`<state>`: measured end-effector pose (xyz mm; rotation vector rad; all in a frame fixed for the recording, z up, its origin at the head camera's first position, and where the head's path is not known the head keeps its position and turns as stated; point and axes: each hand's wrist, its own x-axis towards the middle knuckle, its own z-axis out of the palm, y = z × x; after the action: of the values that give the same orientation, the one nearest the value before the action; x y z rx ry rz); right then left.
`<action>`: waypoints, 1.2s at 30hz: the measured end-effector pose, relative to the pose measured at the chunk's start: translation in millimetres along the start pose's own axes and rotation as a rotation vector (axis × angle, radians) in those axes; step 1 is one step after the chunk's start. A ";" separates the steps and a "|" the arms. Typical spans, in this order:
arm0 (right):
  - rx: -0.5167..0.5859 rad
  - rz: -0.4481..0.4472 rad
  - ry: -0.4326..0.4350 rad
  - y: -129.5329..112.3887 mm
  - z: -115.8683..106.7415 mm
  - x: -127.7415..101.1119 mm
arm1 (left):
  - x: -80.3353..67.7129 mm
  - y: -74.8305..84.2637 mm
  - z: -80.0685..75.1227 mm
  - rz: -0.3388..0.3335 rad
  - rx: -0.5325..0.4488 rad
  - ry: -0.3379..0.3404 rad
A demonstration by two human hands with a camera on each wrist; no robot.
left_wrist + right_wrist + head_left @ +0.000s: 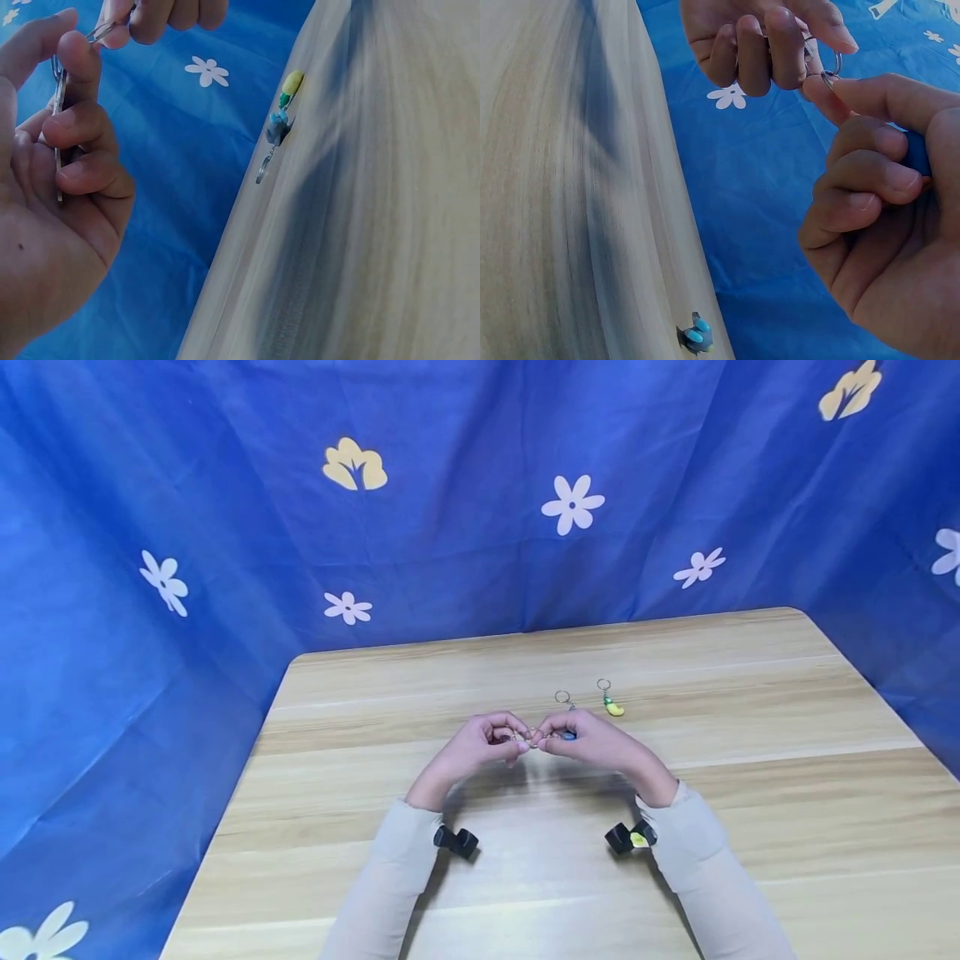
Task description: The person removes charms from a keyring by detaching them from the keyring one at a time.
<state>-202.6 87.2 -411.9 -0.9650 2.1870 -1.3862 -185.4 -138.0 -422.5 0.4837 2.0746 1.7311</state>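
Observation:
My left hand (pixel 478 745) grips a thin flat metal piece (pixel 59 139), which looks like a key seen edge-on, in its curled fingers. Its thumb and forefinger are at a metal ring (pixel 838 61). My right hand (pixel 596 742) meets it fingertip to fingertip and pinches a second metal ring (pixel 103 31). A blue object (pixel 916 154), apparently a keychain charm, is tucked in the right hand's curled fingers and mostly hidden. The two rings touch or are linked; I cannot tell which. Both hands are raised above the wooden table (pixel 525 893).
Beyond the right hand lies a keychain with a yellow and green charm (pixel 613 707). Beside it is another keychain with a grey and light-blue charm (pixel 277 132), partly hidden by the hand in the head view. A blue flowered curtain (pixel 465 543) hangs behind the table.

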 end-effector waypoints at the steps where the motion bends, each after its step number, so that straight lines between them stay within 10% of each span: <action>1: -0.001 -0.001 -0.003 -0.4 0.6 -0.3 | -0.4 -0.4 0.5 0.001 -0.003 0.002; 36: -0.005 -0.013 -0.010 0.8 3.9 -0.9 | -4.3 0.0 -2.6 -0.017 0.032 -0.020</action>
<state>-199.8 85.6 -414.4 -0.9878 2.1816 -1.3790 -183.1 -142.3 -421.7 0.4891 2.0901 1.6789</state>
